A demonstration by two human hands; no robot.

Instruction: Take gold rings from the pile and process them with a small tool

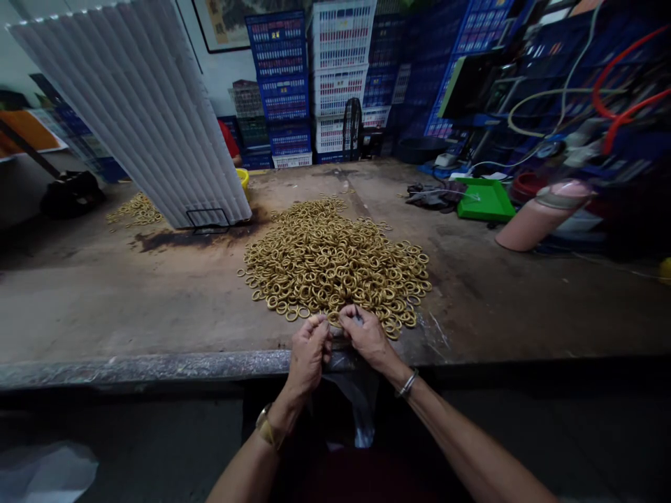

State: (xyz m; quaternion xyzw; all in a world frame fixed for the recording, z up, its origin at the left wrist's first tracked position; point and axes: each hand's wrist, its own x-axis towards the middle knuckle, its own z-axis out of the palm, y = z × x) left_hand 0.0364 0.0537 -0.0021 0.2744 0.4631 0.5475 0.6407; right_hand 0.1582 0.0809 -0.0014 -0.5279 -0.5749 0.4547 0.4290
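A broad heap of brass-coloured rings [335,258] lies on the wooden table in front of me. At the heap's near edge my left hand [309,353] is closed, thumb and forefinger pinched together. Close beside it, my right hand [368,339] is closed in a pinch too, with a small dark sliver showing by its fingers. The fingertips of both hands nearly meet, and a ring shows between them. Whether that ring is held or lies in the heap, I cannot tell.
A tall white corrugated panel [126,105] leans in a black wire stand at the left, with a smaller ring pile [137,208] behind. To the right are a green tray [485,199], dark gloves [433,196] and a pink bottle [542,216]. Stacked crates [286,91] stand behind.
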